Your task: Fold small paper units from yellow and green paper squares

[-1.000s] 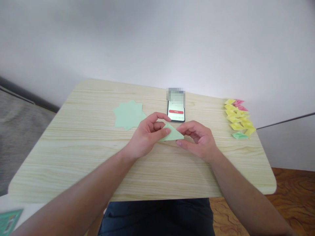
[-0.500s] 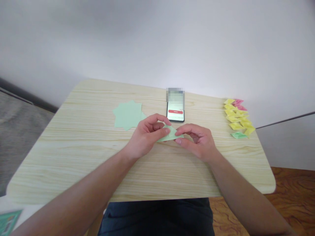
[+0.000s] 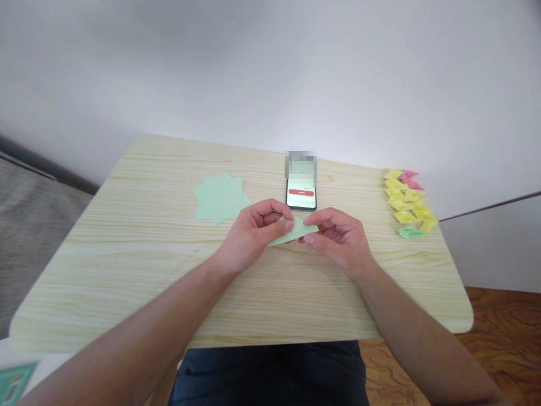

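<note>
A partly folded piece of light green paper (image 3: 299, 228) is held up between both hands, just in front of the phone. My left hand (image 3: 256, 231) pinches its left part, with the thumb lying on top. At the paper's right end, my right hand (image 3: 340, 237) has its thumb and fingers closed on the edge. The fingers under the paper are mostly hidden. Left of my left hand lie several green paper squares (image 3: 220, 197), fanned over each other.
A lit phone (image 3: 301, 193) lies at the back middle of the wooden table (image 3: 127, 242). Folded yellow paper pieces (image 3: 406, 200), two pink ones (image 3: 412, 180) and a green one (image 3: 411, 233) line the right edge. A wall stands behind. A green packet (image 3: 17, 383) shows at bottom left.
The folded paper has tilted, its right end now higher. My right fingers have shifted a little along its upper edge. The left hand keeps its pinch.
</note>
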Demonstrator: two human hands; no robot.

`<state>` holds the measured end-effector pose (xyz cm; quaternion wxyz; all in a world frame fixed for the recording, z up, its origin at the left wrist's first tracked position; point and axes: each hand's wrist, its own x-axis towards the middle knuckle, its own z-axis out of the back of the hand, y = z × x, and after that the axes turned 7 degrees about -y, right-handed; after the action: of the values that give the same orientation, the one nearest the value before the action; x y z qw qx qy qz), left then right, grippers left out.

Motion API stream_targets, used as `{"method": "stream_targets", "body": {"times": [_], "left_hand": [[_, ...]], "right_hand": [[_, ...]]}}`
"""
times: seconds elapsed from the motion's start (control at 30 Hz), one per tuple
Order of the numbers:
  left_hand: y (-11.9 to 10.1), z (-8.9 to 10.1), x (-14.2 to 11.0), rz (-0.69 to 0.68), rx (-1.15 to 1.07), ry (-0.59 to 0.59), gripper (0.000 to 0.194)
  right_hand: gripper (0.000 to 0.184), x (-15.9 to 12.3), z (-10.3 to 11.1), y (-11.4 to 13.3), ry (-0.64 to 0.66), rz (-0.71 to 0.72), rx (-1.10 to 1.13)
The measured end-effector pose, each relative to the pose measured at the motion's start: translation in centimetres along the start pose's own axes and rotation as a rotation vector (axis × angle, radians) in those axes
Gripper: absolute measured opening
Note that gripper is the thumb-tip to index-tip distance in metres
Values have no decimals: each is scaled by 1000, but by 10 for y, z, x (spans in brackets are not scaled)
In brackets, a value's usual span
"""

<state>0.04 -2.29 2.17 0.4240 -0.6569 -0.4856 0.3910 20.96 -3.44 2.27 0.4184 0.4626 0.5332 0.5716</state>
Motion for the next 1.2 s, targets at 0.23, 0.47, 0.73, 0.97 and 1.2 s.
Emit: {"method": "stream_targets", "body": {"times": [0.23,0.47,0.73,0.97,1.2], "left_hand": [[3,2,1,3,20,-1,21],[3,1,0,39,-49,22,21],[2,0,0,56,-121,30,21],[1,-1,0,77,-124,36,21],[2,0,0,83,-95,43,23]], "right_hand": [[30,0,-6,-5,-4,29,56],[28,-1,-6,-5,11,15,78],[28,0,-6,-4,9,-7,101],[28,0,-6,-5,12,4,117],[26,0,-6,-4,9,-15,127]]}}
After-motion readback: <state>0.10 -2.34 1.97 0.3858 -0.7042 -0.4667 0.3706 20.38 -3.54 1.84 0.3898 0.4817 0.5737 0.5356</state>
